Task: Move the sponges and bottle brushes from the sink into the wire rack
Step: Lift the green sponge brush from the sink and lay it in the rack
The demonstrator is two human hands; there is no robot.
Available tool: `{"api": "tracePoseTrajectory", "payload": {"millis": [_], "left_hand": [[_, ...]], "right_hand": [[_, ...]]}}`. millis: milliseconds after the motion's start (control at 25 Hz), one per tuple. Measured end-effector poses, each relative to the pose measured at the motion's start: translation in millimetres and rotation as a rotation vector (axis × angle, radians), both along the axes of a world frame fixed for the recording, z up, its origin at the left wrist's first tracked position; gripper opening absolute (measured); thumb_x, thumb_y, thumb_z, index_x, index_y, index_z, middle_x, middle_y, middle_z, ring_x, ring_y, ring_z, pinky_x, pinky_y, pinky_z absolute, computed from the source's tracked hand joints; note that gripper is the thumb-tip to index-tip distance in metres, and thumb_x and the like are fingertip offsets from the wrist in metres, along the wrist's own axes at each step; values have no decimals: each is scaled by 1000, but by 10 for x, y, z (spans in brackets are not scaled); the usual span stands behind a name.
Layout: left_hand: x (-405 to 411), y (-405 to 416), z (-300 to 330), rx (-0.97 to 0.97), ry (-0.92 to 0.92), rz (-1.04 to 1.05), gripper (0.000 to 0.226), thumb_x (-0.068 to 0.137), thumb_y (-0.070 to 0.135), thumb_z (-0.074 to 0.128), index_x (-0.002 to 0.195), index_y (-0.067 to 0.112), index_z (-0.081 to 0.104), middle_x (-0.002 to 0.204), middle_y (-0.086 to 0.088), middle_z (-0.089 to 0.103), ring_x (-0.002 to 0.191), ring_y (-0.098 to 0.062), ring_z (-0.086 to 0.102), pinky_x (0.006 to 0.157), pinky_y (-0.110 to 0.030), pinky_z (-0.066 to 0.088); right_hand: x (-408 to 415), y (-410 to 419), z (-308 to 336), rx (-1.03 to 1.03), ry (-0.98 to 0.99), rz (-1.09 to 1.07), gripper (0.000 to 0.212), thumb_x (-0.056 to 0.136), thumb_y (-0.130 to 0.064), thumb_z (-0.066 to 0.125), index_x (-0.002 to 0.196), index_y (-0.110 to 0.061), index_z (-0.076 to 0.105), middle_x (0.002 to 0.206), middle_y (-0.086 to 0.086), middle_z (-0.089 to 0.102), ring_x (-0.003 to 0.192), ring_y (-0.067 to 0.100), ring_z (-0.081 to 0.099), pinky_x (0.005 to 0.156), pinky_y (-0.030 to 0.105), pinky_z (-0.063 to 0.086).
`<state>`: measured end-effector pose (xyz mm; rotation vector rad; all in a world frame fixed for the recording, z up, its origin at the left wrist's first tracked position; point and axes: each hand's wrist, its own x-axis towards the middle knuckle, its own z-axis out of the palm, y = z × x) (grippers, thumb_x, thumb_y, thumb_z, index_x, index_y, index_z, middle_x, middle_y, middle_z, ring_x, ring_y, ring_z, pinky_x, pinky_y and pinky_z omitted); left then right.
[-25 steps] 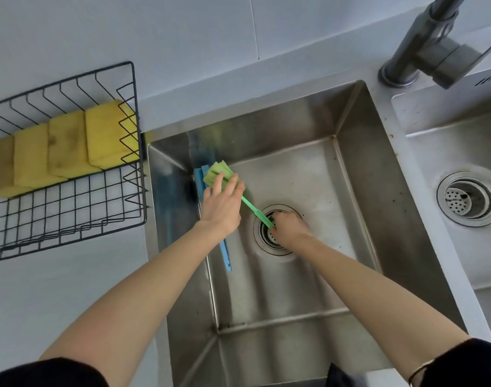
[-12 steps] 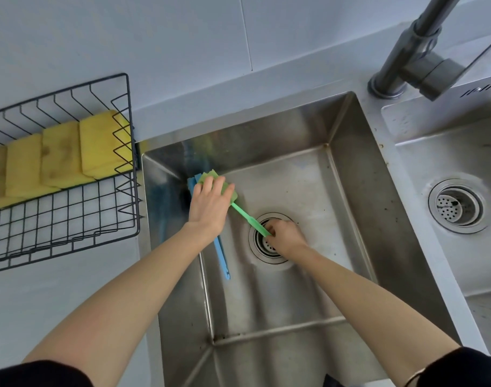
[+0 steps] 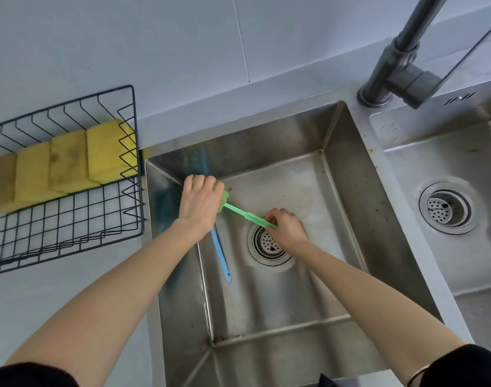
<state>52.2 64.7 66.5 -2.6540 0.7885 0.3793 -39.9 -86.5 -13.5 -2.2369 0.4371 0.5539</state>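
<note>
Head view: left hand (image 3: pixel 201 202) closed over the green brush (image 3: pixel 245 215) head, right hand (image 3: pixel 287 229) pinching its handle in the sink (image 3: pixel 350 169); lifting it to the rack (image 3: pixel 71 219) seems next.

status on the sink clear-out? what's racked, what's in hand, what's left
Done: four yellow sponges stand in a row in the wire rack; no sponge shows loose in the sink.
In hand: the green bottle brush, left hand over its sponge head, right hand pinching the handle end above the drain. It is low in the basin.
Left: the blue bottle brush lies on the sink floor, partly under the left hand.
</note>
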Motion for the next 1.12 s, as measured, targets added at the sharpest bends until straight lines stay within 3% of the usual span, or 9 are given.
{"api": "tracePoseTrajectory", "payload": {"millis": [160, 360, 640, 800, 960, 1040, 1120], "left_hand": [[-24, -50, 215, -89, -1, -4, 35, 87, 17, 54, 120, 14, 44, 128, -6, 49, 121, -26, 41, 106, -38, 28], [-56, -23, 539, -193, -9, -18, 30, 90, 27, 47, 118, 16, 46, 124, -6, 54, 114, -27, 48, 97, -38, 37], [-68, 132, 1038, -431, -67, 10, 34, 91, 32, 49, 122, 19, 48, 121, -7, 57, 110, -27, 52, 86, -39, 47], [-53, 281, 1367, -526, -160, -10, 34, 91, 34, 50, 121, 19, 51, 118, -6, 58, 108, -26, 53, 75, -35, 49], [-10, 473, 1651, -569, -220, 25, 33, 91, 33, 50, 120, 18, 51, 118, -5, 57, 110, -25, 50, 75, -36, 49], [3, 616, 1750, -587, -237, 63, 33, 91, 32, 51, 121, 17, 50, 119, -6, 55, 113, -25, 49, 74, -37, 50], [20, 765, 1809, -607, -244, 115, 34, 90, 30, 51, 122, 17, 49, 122, -6, 53, 115, -26, 46, 75, -38, 51]], "right_hand": [[-15, -178, 243, -12, -27, -74, 25, 88, -13, 54, 112, -11, 57, 116, 13, 56, 101, 30, 58, 88, 36, 46], [27, -398, 654, -49, -105, -74, 25, 88, -17, 55, 112, -11, 59, 118, 13, 55, 107, 29, 54, 96, 38, 44], [157, -577, 1358, -83, -286, -109, 26, 87, -23, 61, 110, -11, 62, 111, 9, 57, 100, 21, 53, 80, 20, 36], [273, -549, 1745, -37, -379, -179, 27, 87, -22, 61, 112, -11, 63, 101, 4, 54, 86, 17, 53, 59, 13, 39], [396, -389, 2003, 141, -421, -397, 21, 89, -9, 51, 106, -10, 63, 80, 1, 61, 74, 24, 61, 74, 30, 53], [477, -265, 2111, 222, -452, -473, 20, 89, -4, 48, 102, -12, 62, 83, 2, 60, 66, 20, 62, 86, 35, 54], [571, -115, 2216, 318, -470, -505, 19, 90, -2, 48, 100, -12, 61, 86, 3, 59, 62, 11, 61, 89, 35, 54]]}}
